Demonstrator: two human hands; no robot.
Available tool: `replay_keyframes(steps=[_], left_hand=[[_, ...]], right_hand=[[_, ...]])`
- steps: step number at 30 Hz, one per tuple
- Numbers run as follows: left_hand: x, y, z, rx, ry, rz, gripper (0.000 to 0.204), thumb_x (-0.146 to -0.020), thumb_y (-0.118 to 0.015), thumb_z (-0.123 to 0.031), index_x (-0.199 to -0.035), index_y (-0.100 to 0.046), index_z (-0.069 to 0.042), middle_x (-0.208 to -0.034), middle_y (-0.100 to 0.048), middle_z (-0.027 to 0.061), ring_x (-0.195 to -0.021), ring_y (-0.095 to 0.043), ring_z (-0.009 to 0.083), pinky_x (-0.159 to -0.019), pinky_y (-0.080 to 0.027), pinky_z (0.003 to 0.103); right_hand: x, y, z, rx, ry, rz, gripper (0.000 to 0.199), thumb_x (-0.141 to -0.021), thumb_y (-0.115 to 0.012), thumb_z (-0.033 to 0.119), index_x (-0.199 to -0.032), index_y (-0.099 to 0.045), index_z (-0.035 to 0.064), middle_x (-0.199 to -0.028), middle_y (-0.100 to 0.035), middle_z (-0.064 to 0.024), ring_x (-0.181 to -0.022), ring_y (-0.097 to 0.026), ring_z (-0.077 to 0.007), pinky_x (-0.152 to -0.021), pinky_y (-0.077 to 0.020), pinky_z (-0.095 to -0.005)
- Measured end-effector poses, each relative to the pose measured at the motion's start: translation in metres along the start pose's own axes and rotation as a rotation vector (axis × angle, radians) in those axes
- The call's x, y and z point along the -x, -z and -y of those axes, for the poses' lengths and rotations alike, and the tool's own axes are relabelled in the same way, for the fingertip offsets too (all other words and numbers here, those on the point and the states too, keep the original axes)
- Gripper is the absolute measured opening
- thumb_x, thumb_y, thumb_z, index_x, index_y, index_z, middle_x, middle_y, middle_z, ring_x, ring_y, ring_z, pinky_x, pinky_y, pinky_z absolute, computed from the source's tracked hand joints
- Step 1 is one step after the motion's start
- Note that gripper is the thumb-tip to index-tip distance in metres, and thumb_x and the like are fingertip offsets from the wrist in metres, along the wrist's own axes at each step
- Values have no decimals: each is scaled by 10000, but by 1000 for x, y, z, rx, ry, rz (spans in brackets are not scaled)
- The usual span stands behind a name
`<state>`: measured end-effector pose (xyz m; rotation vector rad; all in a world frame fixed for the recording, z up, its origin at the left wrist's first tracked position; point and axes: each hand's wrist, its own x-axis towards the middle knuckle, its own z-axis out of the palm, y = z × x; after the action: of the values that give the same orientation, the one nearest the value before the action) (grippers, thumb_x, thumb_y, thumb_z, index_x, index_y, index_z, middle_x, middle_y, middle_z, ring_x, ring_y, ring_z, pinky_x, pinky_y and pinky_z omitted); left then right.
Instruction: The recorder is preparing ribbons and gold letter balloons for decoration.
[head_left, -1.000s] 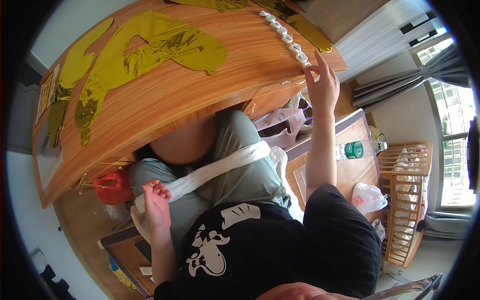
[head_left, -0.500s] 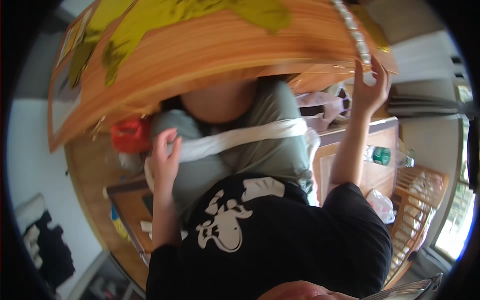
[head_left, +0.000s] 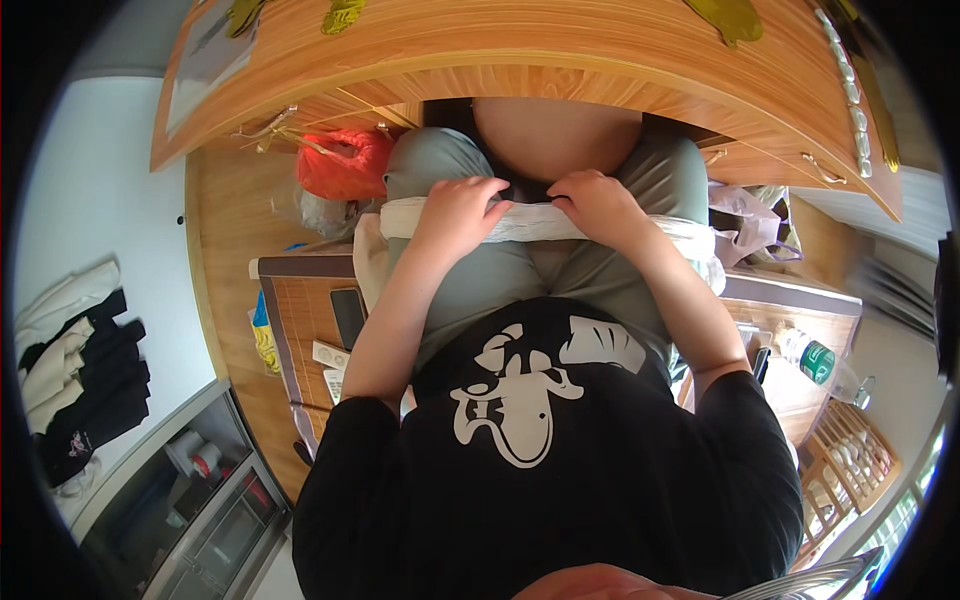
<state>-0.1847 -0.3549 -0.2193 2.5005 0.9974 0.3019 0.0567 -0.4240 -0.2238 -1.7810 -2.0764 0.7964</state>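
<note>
Both of my hands hang over my lap, above a long white strip of cloth (head_left: 535, 222) lying across my thighs. My left hand (head_left: 463, 212) has bent fingers, with the thumb apart from the forefinger and nothing visible between them. Facing it, my right hand (head_left: 600, 208) has loosely curved fingers, and its thumb sits a little below the forefinger. A small gap separates the two sets of fingertips. Whether either hand touches the cloth cannot be made out. On the wooden table's (head_left: 560, 45) right end lies a row of small white pieces (head_left: 848, 92).
Olive-yellow pieces (head_left: 728, 18) lie along the table's far part. Below hang a red plastic bag (head_left: 345, 165) and a pale bag (head_left: 745, 225). Beside me are a phone (head_left: 348, 317), a bottle with a green label (head_left: 815, 360) and a wooden rack (head_left: 850, 465).
My right hand has come from the table's right edge, by the white pieces, down to my lap. My left hand has moved inward over the cloth. The view has shifted.
</note>
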Motion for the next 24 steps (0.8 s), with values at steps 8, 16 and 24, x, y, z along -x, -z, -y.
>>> replay_keyframes(steps=[8,16,24], left_hand=[[-11,-15,-12,43,31,59,243,-910,-664,-271,-1063,-667,-82,-890,-715,114,-808,-691,301,-712,-531,428],[-13,-19,-14,-1,43,29,197,-894,-671,-252,-1008,-684,-92,-825,-715,105,-775,-696,295,-693,-529,436],[-11,-20,-14,5,48,14,176,-885,-676,-239,-985,-687,-95,-820,-717,100,-769,-696,288,-690,-528,432]], right_hand=[[-16,-18,-11,-138,-92,183,209,-945,-540,188,-1000,-698,63,-985,-692,-140,-973,-647,-342,-857,-510,-440],[-16,-20,-16,-152,-107,82,216,-931,-508,192,-945,-703,101,-960,-706,-130,-938,-664,-346,-837,-516,-444],[-14,-21,-16,-167,-126,113,220,-936,-512,208,-970,-696,93,-1004,-700,-140,-962,-657,-346,-848,-511,-446]])
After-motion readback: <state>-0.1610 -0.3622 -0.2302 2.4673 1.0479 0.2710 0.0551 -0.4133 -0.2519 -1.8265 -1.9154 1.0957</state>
